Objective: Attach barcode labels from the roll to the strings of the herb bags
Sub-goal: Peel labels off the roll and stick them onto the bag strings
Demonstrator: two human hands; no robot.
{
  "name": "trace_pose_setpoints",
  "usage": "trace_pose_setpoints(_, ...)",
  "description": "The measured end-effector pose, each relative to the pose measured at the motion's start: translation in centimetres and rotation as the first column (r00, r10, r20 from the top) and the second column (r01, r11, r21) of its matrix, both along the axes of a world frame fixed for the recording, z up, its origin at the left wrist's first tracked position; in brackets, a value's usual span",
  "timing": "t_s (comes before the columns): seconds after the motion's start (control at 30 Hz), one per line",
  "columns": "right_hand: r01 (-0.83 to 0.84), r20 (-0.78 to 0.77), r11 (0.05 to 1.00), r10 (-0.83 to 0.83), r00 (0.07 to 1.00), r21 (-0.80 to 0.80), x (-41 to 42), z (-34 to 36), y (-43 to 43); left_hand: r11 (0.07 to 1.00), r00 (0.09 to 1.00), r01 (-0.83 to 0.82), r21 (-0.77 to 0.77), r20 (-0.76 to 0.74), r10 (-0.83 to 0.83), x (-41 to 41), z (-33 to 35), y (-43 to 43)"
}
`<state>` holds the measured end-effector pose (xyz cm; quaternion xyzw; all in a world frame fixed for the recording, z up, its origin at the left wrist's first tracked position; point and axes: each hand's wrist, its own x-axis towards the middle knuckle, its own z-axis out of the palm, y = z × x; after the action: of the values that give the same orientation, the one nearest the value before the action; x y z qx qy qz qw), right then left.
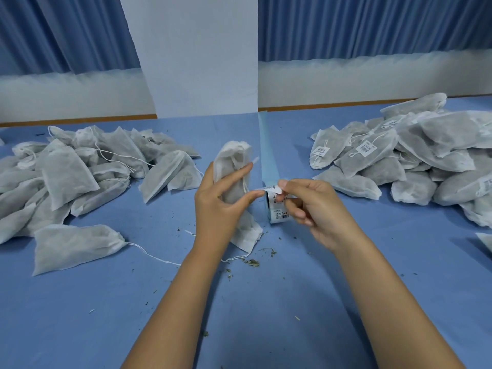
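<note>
A blue-topped table [266, 302] stands before blue curtains [372, 25] and a white pillar [197, 54], and on it we find the work in mid-step. At the middle of the table the left hand [221, 206] grips a white herb bag [234, 161] upright, fingers curled round its body, its lower end resting on the tabletop and its string [244, 182] hanging down the front. Just to its right, the right hand [316, 209] pinches a barcode label [270, 188] between thumb and forefinger, the label's free end reaching the left thumb tip; we cannot tell whether the label touches the string. The two hands are close together, almost meeting at the label. Partly hidden by the right fingers stands the label roll [278, 215], on edge, with a pale blue backing strip [267, 153] rising from it toward the far edge. A heap of unlabelled bags [80, 169] spreads toward the left edge; a heap of labelled bags [426, 155] lies toward the right edge. One lone bag [77, 246] lies flat near the front left, and herb crumbs [253, 262] dot the table by the left wrist.
</note>
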<state>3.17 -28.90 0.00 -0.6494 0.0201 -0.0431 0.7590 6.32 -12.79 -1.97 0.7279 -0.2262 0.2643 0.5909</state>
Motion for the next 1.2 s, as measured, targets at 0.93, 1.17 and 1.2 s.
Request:
trace_pose_setpoints(0.93, 0.093, 0.298, 0.971, -0.025, 0.954, -0.219, 0.2, -1.0, 2.1, 0.971, 0.951, 0.222, -0.085, -0.200, -0.235, -0.4, 0.0, -0.1)
trace_pose_setpoints(1.17, 0.186, 0.290, 0.955, -0.116, 0.950, -0.230, 0.6, -1.4, 2.2, 0.966, 0.954, 0.258, -0.010, -0.157, -0.257, -0.8, 0.4, 0.2)
trace_pose_setpoints(1.2, 0.196, 0.296, 0.954, -0.123, 0.947, -0.229, 0.5, -1.4, 2.3, 0.963, 0.953, 0.269, 0.010, -0.147, -0.264, -0.8, 0.5, 0.2)
